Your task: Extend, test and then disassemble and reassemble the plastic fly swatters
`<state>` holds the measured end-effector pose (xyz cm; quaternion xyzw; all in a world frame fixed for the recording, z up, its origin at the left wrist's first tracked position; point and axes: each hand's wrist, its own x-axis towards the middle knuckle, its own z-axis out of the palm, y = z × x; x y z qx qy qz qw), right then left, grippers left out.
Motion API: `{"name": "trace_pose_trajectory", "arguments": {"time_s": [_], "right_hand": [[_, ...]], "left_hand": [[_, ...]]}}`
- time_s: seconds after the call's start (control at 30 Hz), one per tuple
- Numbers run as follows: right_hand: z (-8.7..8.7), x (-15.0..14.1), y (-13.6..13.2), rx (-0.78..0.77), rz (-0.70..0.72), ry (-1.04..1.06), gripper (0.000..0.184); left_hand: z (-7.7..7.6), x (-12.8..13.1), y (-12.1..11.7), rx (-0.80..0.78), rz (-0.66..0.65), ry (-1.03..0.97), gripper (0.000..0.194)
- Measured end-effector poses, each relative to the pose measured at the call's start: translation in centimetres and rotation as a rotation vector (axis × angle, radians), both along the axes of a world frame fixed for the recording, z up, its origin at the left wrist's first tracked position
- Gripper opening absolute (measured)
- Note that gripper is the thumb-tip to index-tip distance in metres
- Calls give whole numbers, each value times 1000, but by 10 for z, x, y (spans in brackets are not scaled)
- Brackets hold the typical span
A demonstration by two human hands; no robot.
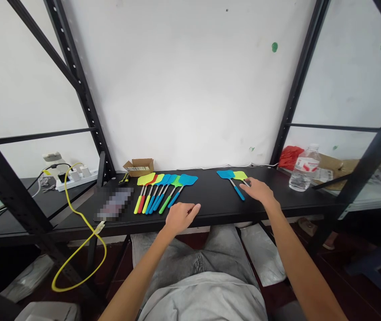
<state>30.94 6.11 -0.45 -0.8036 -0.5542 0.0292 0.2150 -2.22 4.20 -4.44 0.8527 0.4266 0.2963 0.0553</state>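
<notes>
Grey trousers (197, 258) lie below the black table (207, 198). The left hand (180, 217), loosely curled, shows nothing held; the right hand (258, 191), partly closed, meets a lime swatter (240, 175), firmness unclear, beside a blue swatter (225, 174). Leftward: swatter row (168, 179), then cardboard box (140, 166).

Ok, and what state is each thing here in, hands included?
Left hand: empty, loosely curled
Right hand: at the yellow-green swatter, grip unclear
Swatter row: lying flat, heads overlapping
Blue swatter near right hand: lying flat
Small box: flaps open
Phone: flat, screen blurred
Yellow cable: looped, hanging
Power strip: plugs in
Bottle: upright
</notes>
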Motion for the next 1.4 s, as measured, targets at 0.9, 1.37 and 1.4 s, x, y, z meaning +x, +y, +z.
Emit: {"name": "trace_pose_trajectory", "arguments": {"time_s": [0.9,1.37,1.4], "right_hand": [[-10,7,5,-89,98,-128,27],[-9,2,1,-116,67,-179,38],[-10,1,1,-103,63,-184,38]], "left_hand": [[-1,1,0,24,-12,-4,53],[-1,1,-1,63,15,44,49],[-1,1,0,62,16,48,49]]}}
